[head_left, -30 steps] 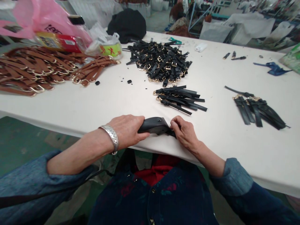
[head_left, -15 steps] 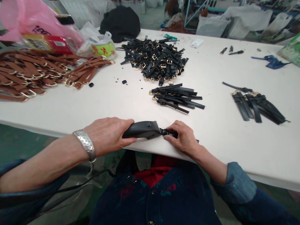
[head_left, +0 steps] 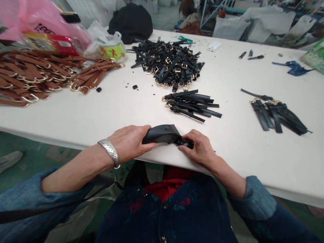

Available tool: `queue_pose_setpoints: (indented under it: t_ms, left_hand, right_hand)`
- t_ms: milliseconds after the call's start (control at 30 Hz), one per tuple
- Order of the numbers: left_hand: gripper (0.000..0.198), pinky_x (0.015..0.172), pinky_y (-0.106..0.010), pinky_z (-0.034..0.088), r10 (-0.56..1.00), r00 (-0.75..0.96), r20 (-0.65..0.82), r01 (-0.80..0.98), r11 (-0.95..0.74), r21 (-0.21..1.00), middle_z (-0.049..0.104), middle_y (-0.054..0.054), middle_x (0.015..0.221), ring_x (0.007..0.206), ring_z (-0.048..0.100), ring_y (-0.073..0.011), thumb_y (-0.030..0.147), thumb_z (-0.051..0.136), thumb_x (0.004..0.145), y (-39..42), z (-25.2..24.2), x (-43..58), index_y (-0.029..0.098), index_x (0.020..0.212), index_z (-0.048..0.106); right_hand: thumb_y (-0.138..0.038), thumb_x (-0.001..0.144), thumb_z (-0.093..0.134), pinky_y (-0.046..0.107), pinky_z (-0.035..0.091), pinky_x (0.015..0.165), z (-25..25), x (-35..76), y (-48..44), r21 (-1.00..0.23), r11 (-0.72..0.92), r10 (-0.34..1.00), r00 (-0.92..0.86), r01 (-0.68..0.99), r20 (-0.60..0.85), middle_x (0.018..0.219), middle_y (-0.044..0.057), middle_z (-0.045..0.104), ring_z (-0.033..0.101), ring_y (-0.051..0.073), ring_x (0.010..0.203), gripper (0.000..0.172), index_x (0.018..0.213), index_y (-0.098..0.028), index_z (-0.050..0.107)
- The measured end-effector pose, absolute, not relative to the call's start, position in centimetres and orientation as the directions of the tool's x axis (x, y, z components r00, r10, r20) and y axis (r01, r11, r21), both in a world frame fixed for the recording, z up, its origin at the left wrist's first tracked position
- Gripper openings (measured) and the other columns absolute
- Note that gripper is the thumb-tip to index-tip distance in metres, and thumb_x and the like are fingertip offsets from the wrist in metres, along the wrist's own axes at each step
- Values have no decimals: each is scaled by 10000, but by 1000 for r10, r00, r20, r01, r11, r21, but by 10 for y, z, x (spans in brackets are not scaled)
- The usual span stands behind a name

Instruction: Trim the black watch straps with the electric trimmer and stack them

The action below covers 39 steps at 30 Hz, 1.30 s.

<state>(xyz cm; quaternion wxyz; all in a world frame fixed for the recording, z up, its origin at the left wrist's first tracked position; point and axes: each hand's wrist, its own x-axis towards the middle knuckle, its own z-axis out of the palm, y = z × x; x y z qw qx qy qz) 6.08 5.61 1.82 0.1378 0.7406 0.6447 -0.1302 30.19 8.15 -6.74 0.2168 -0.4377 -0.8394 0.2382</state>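
Observation:
At the near edge of the white table (head_left: pixel 101 114), my left hand (head_left: pixel 129 141) is wrapped round the handle of a black hand tool (head_left: pixel 162 134). My right hand (head_left: pixel 198 148) is closed on a black strap (head_left: pixel 186 144) whose end sits at the tool's nose. Most of that strap is hidden under my fingers. Just beyond lies a small neat bundle of black straps (head_left: pixel 192 104) with gold buckles.
A big heap of black buckled straps (head_left: pixel 169 64) lies mid-table and another black bundle (head_left: pixel 277 113) to the right. Brown straps (head_left: pixel 37 76) cover the left, beside pink and clear plastic bags (head_left: pixel 50 27). A blue scrap (head_left: pixel 293 67) and small bits lie far right.
Both hands stay on the tool and strap at the table edge. The right hand has slid from the tool's tip onto the strap. The view shifted slightly.

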Motion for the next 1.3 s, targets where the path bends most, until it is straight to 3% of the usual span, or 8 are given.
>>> queue_pose_setpoints:
  t_ms: [533, 900, 1133, 1300]
  left_hand:
    - [459, 551, -316, 377, 906, 155, -395, 977, -199, -73, 672, -87, 738, 666, 628, -261, 605, 377, 789, 45, 26, 59, 230, 975, 564]
    - [483, 538, -291, 390, 930, 125, -345, 992, -129, 11, 679, -82, 725, 628, 618, -214, 611, 375, 786, 56, 21, 67, 209, 963, 575]
    - [454, 518, -319, 358, 937, 106, -333, 977, -160, -139, 663, -90, 696, 618, 624, -245, 612, 349, 801, 38, 38, 64, 221, 940, 534]
    - [332, 501, -323, 341, 909, 192, -370, 955, -259, -143, 673, -66, 702, 620, 640, -254, 520, 351, 834, 22, 45, 90, 239, 919, 505]
  right_hand:
    - [-269, 751, 600, 341, 413, 755, -63, 318, 69, -550, 468, 877, -439, 692, 194, 817, 57, 579, 519, 211, 819, 116, 826, -188, 635]
    - [-212, 709, 572, 325, 396, 731, -64, 315, 70, -558, 468, 875, -448, 686, 183, 776, 43, 575, 508, 203, 785, 74, 780, -196, 580]
    - [-217, 704, 584, 326, 375, 725, -60, 313, 67, -542, 448, 884, -443, 711, 150, 768, 29, 603, 520, 188, 753, 111, 808, -190, 612]
    - [-291, 742, 620, 357, 373, 756, -61, 317, 66, -510, 431, 897, -416, 744, 150, 821, 48, 610, 533, 218, 832, 141, 852, -214, 664]
